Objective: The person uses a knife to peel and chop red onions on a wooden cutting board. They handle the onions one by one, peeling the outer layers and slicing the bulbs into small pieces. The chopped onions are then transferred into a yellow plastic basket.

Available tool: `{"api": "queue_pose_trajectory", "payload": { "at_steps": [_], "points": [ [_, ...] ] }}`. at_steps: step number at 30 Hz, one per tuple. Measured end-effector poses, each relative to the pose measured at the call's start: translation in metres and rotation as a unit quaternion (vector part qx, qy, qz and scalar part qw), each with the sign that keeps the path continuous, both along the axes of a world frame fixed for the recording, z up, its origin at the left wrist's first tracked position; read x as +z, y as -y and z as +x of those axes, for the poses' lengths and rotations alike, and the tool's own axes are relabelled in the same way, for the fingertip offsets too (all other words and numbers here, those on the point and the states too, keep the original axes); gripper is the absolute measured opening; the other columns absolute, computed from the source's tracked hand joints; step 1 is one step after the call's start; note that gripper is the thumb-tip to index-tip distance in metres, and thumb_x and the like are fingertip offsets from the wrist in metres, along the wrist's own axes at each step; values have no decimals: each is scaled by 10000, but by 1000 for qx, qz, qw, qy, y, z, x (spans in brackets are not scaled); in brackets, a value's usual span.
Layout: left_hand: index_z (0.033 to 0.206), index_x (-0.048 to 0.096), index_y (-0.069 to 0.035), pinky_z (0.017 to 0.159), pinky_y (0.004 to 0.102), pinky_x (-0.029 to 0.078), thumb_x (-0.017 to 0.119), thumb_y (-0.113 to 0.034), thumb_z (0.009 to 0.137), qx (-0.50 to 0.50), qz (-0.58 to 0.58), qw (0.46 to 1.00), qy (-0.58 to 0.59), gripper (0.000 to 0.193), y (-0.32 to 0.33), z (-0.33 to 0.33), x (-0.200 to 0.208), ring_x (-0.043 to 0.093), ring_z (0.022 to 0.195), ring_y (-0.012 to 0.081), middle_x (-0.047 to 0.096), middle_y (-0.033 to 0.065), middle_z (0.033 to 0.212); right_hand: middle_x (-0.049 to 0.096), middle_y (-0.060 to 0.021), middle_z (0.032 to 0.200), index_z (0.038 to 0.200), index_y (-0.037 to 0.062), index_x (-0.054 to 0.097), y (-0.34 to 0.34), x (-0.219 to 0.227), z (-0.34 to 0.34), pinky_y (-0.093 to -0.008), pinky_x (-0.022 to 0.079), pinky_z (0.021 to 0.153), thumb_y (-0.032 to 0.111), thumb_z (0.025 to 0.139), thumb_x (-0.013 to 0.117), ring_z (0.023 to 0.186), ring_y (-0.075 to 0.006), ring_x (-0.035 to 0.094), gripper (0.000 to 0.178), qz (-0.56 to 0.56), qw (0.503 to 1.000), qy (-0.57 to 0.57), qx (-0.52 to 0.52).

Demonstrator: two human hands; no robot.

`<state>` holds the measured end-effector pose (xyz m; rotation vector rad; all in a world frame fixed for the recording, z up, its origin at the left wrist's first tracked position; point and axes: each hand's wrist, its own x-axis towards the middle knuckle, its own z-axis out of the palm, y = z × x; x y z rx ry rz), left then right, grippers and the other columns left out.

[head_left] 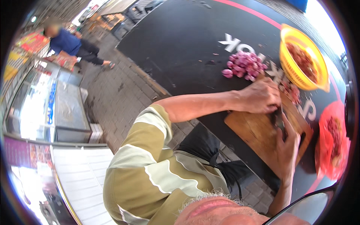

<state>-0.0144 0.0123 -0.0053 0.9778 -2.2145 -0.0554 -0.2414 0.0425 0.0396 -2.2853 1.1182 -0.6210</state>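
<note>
My left hand (262, 95) is curled, knuckles up, over the far edge of a wooden cutting board (249, 129); whatever its fingers pinch is hidden from sight. In my right hand (288, 140) is a knife (279, 120), gripped by its dark handle, with the blade close against the left fingers. A heap of peeled purple shallots (245, 66) lies on the black table just beyond the left hand. Pinkish bits that look like shallots and skins (291, 93) are spread beside the board, between it and the yellow basket.
A yellow plastic basket (287, 65) with reddish-brown contents stands at the far right. Nearer, a red plastic bag (333, 165) sits on the black table (168, 48). At far left, a person in blue (67, 43) is by the stalls, next to a glass display case (35, 101).
</note>
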Motion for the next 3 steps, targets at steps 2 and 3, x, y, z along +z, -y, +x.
{"api": "queue_pose_trajectory", "payload": {
  "at_steps": [2, 3],
  "points": [
    [857, 688, -72, 955, 386, 414, 715, -242, 785, -5, 9, 1000, 4, 187, 1, -1, -4, 613, 1011, 225, 685, 61, 909, 718, -194, 1025, 1340, -26, 555, 1, -9, -1, -320, 499, 822, -80, 846, 523, 914, -295, 708, 497, 125, 989, 72, -31],
    [824, 690, -93, 944, 393, 415, 705, -243, 757, -10, 6, 1000, -1, 165, 1, -1, -8, 629, 969, 239, 693, 73, 847, 718, -194, 1025, 1340, -26, 555, 3, -11, 11, -320, 499, 822, -80, 846, 523, 914, -295, 708, 497, 129, 989, 69, -14]
  ]
}}
